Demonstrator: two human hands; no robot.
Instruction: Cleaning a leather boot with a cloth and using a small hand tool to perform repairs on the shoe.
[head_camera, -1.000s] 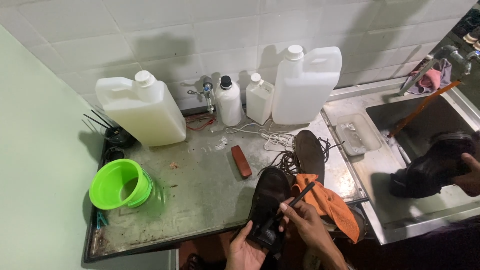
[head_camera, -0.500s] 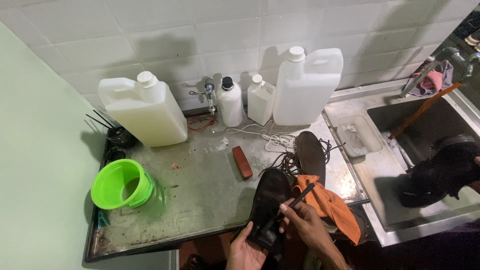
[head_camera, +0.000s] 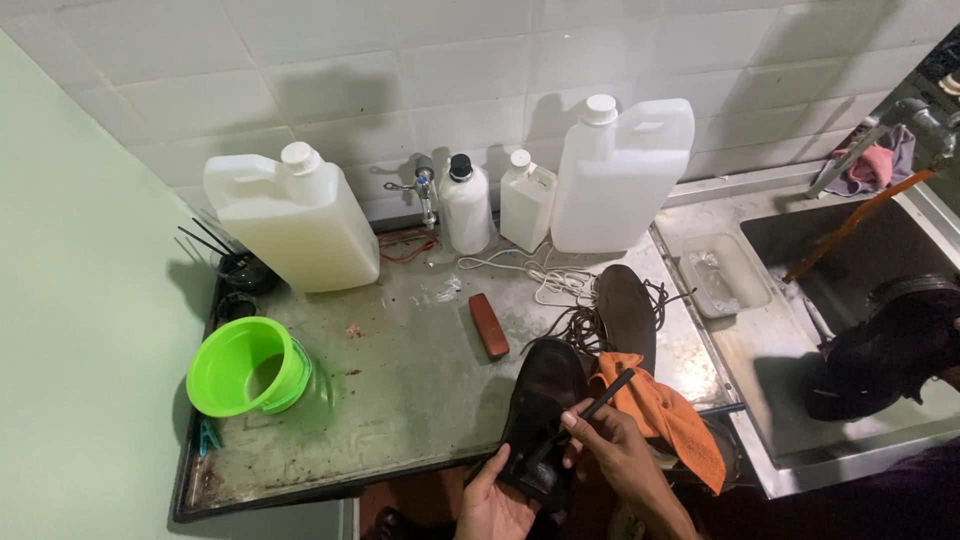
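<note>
My left hand (head_camera: 498, 500) holds a dark brown shoe (head_camera: 545, 410) by its heel end at the near edge of the steel counter (head_camera: 400, 400). My right hand (head_camera: 615, 455) grips a thin black brush handle (head_camera: 590, 415) and presses it against the shoe's side. An orange cloth (head_camera: 665, 415) lies draped just right of my right hand. A second dark shoe (head_camera: 628, 312) lies behind on the counter, among loose dark laces (head_camera: 575, 325).
Two large white jugs (head_camera: 290, 220) (head_camera: 620, 170) and two small white bottles (head_camera: 467, 205) stand along the tiled wall. A green cup (head_camera: 250, 365) sits left, a red-brown block (head_camera: 489, 325) mid-counter. Another person's hand holds a black boot (head_camera: 885, 350) over the sink (head_camera: 840, 250).
The other person's black boot has shifted slightly lower in the sink. My hands and the brown shoe stay nearly where they were.
</note>
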